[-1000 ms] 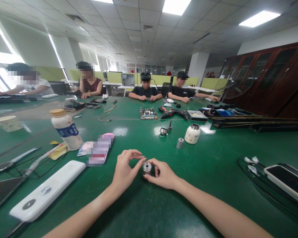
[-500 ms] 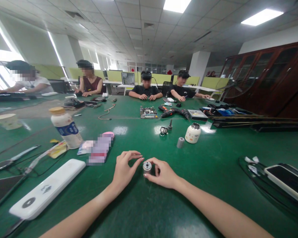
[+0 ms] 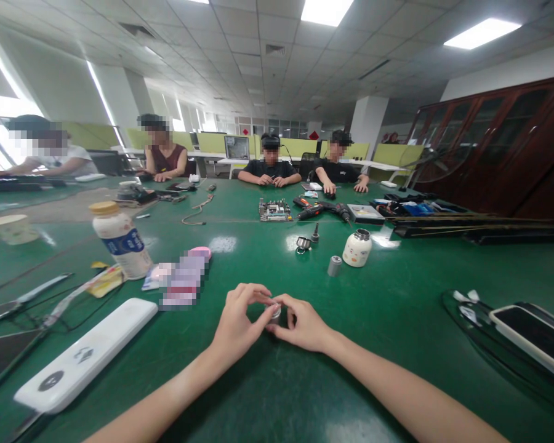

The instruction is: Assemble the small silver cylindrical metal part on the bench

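Observation:
My right hand [image 3: 302, 323] grips a small metal cylinder [image 3: 275, 317], standing upright at the table's near middle, between thumb and fingers. Thumb and fingertips of my left hand [image 3: 242, 314] close over the cylinder's top from the left and hide most of it. Whether they pinch a smaller part there I cannot see. A similar grey metal cylinder [image 3: 335, 266] stands farther off to the right, beside a cream jar with a printed face [image 3: 357, 248]. Behind it lie a dark metal ring-shaped part [image 3: 303, 244] and a dark stepped fitting [image 3: 314, 232].
Left on the green table [image 3: 240, 394] are a white power bank [image 3: 87, 357], a milk bottle [image 3: 120, 240] and a paper cup [image 3: 10, 229]. A phone [image 3: 535, 335] with cables lies right. Beyond are a circuit board [image 3: 275, 210], power drills [image 3: 321, 209] and several seated people.
My left hand has moved right, bringing its thumb and fingertips onto the cylinder's top. My right hand keeps its grip. Across the table, a co-worker's hands have shifted.

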